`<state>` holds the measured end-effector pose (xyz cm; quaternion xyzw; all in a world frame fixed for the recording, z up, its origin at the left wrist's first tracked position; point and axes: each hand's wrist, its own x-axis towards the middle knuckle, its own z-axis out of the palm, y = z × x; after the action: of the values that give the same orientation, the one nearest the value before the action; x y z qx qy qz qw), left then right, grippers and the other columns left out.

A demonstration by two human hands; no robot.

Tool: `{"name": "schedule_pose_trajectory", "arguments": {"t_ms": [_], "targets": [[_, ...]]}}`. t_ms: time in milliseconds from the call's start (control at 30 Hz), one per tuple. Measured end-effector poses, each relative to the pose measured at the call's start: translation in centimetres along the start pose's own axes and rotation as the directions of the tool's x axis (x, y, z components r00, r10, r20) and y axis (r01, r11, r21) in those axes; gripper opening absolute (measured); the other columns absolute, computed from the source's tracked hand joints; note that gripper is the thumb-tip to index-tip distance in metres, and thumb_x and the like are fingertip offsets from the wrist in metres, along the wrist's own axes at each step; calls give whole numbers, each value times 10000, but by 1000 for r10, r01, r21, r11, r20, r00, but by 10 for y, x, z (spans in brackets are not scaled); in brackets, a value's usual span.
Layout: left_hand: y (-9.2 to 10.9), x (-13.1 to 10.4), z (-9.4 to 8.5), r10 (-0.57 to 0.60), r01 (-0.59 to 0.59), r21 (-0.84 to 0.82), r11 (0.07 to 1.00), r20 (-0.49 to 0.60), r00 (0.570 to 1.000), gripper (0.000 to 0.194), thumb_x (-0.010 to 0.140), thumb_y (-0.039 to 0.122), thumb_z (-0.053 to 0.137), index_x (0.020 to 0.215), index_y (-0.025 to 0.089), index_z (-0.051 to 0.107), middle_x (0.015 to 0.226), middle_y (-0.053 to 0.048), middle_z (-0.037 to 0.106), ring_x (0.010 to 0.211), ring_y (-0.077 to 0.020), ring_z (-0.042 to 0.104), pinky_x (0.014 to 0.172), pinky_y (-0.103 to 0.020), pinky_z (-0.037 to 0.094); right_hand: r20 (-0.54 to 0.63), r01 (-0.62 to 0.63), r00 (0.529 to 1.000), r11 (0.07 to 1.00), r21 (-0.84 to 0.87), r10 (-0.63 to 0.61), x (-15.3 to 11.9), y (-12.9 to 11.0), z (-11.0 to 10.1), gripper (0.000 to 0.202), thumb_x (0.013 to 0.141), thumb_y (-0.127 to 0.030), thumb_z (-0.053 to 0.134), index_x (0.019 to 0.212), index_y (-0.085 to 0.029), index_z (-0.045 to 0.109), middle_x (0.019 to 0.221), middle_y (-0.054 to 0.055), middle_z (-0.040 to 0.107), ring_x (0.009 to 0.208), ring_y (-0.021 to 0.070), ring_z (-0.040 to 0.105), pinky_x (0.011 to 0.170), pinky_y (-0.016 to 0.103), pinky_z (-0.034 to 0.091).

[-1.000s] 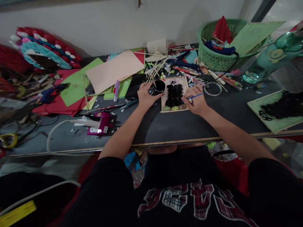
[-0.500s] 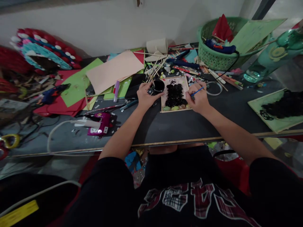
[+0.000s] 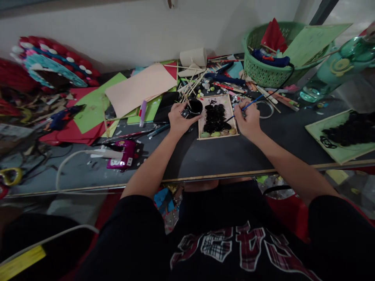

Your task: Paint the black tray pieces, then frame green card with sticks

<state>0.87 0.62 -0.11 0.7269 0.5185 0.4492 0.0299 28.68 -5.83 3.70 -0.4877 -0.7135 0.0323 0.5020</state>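
My left hand (image 3: 179, 118) is wrapped round a small cup of black paint (image 3: 195, 106), just left of a framed panel (image 3: 201, 134). Rows of glossy black lumps (image 3: 216, 118) cover the middle of that panel, with several green and brown pieces along its near edge. In my right hand (image 3: 247, 117) a thin blue paintbrush (image 3: 250, 104) is pinched, its tip down at the right side of the black lumps. A clear round ring or lid (image 3: 266, 109) lies just beyond the right hand.
At the back right stand a green basket (image 3: 260, 70) and a green bottle (image 3: 325, 76). A second black-painted panel (image 3: 340, 153) lies right. Left are coloured papers (image 3: 140, 88), a purple glue gun or similar tool (image 3: 124, 156) with a cord, and yellow-handled scissors (image 3: 13, 175).
My right hand has shifted slightly right and turned, so the brush now slants with its tip on the panel's black part. The left hand still holds the cup.
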Motion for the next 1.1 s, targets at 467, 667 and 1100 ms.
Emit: {"name": "schedule_pose_trajectory", "arguments": {"t_ms": [467,667,1100], "targets": [[-1,0,0,23,-23,3,1000,-11,1000,813,585,862,688,1088,223,699,969,-105,692,959,-302,650,869,-453,540,5,126,992,990,-61,-126,4,14,-4,380,990,-502,377,726,-242,459,737,38,541,798,223,569,916,500,444],[0,0,-1,36,-36,11,999,4,999,826,603,866,672,1125,226,682,981,-97,692,966,-297,653,873,-446,543,36,117,993,993,-31,-116,5,15,-7,394,984,-515,395,704,-240,436,719,33,539,793,215,577,927,507,444],[-3,0,1,2,-1,-24,1000,29,1000,812,592,838,710,1119,222,670,1006,-110,679,1000,-312,642,910,-477,527,13,110,994,993,-35,-109,10,24,-13,458,998,-528,351,651,-245,442,640,11,511,707,202,528,902,518,432]]}}
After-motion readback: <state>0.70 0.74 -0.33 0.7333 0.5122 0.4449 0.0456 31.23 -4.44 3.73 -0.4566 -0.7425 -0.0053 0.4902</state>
